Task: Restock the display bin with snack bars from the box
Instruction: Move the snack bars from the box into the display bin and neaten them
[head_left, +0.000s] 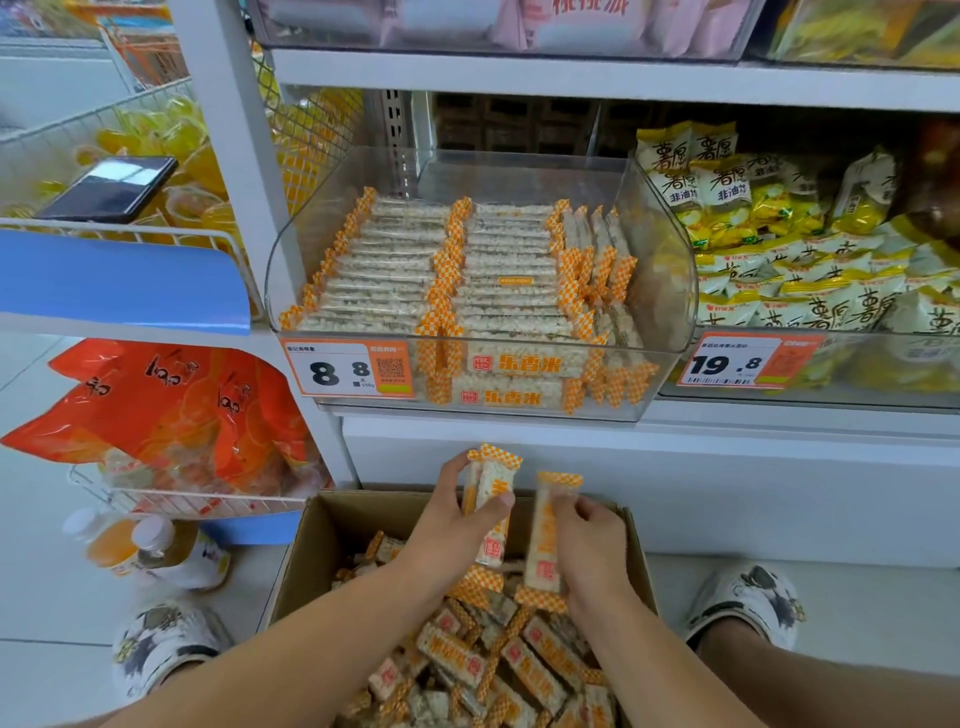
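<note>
Head camera is looking down at a box (311, 561) sitting on the floor, full of loose snack bars (540, 670). Both hands are lifting bars up toward the display bin (670, 291) on the shelf, so they are standing upright. Left hand (452, 525) is gripping a few bars (488, 483). Right hand (592, 551) is pinching one bar (543, 540).

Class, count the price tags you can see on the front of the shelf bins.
2. One price tag reading 8.8 on the display bin of snack bars; another price tag reading 19.8 on the bin to its right. Others may be out of frame.
</note>
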